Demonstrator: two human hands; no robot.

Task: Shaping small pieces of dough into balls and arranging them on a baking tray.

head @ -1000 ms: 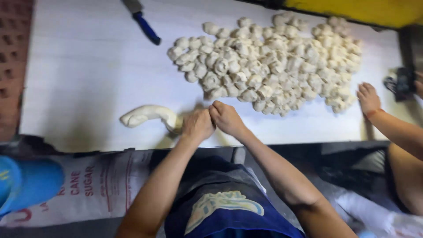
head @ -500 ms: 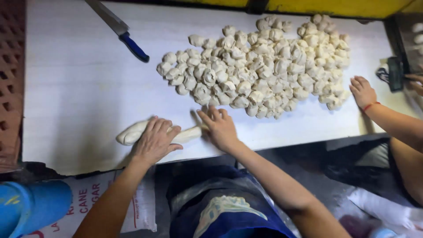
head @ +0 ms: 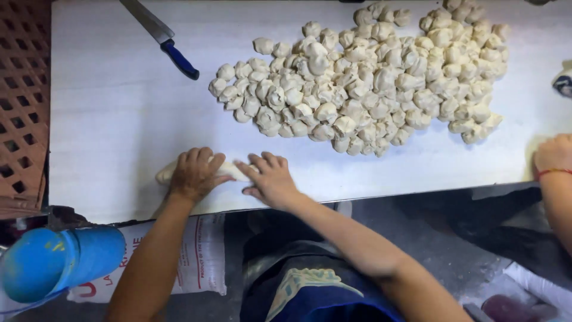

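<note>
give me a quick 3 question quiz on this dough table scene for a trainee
1. True or false: both hands, the left hand and the right hand, press flat on the dough roll.
2. Multiple choice: where does the knife lie? A) on the heap of dough pieces B) on the bare table, far left of the heap C) under the right hand
3. Fill in: the knife's handle is coloured ____.

Key
1. True: both palms lie on the roll near the front edge of the table.
2. B: it lies apart from the heap of dough pieces.
3. Blue.
</note>
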